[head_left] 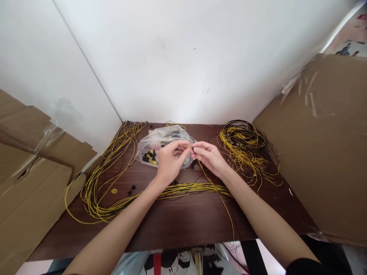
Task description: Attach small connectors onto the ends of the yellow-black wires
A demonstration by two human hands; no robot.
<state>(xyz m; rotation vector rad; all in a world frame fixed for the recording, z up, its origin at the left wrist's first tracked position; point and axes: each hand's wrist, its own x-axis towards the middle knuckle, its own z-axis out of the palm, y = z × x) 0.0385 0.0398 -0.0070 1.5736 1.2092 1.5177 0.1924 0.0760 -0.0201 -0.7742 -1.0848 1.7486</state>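
Observation:
My left hand (172, 159) and my right hand (211, 157) meet fingertip to fingertip above a clear plastic bag (163, 133). A tiny yellow-orange piece (188, 147) shows in the pinched fingers of my left hand; its exact kind is too small to tell. My right hand is closed on the end of a thin yellow wire (220, 196), with a small dark part at the fingertips. From there the wire runs down over the table's front edge. Black and yellow small parts (149, 156) sit in the bag, left of my left hand.
A long bundle of yellow and black wires (97, 198) curves along the left and passes beneath my forearms. A tangled wire coil (243, 139) lies at the back right. Loose black pieces (132, 188) rest on the brown table (177, 221). Cardboard (315, 145) stands at both sides.

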